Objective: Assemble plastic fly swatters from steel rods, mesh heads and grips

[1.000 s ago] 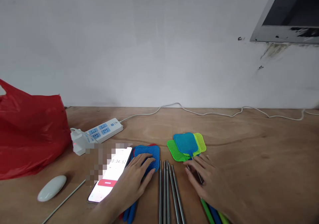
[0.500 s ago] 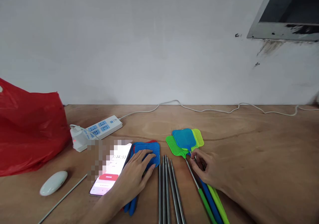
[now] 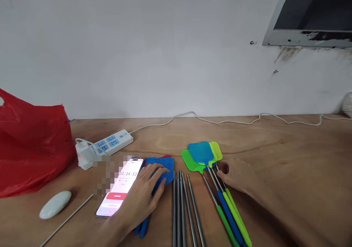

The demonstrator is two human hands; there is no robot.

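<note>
My left hand (image 3: 148, 188) lies over a stack of blue fly swatter heads (image 3: 166, 165), its fingers stretched across the mesh and partly covering it. Blue handles stick out below that wrist. My right hand (image 3: 233, 173) has thumb and forefinger curled together at the thin metal rod of a yellow-green fly swatter (image 3: 217, 151). Beside that one, a blue fly swatter (image 3: 202, 153) overlaps a green fly swatter (image 3: 191, 161), and their coloured handles fan toward me. Between the two groups lie several loose metal rods (image 3: 183, 206), side by side.
A lit phone (image 3: 121, 190) lies left of my left hand, with a white power strip (image 3: 112, 144) behind it. A white mouse (image 3: 55, 204) and a red plastic bag (image 3: 33, 148) are further left. A white cable (image 3: 217, 122) runs along the wall.
My right hand has shifted slightly right, from the blue swatter's neck to the rightmost rod, uncovering more of the rods. My left hand stays on the blue swatters. The view has moved a little.
</note>
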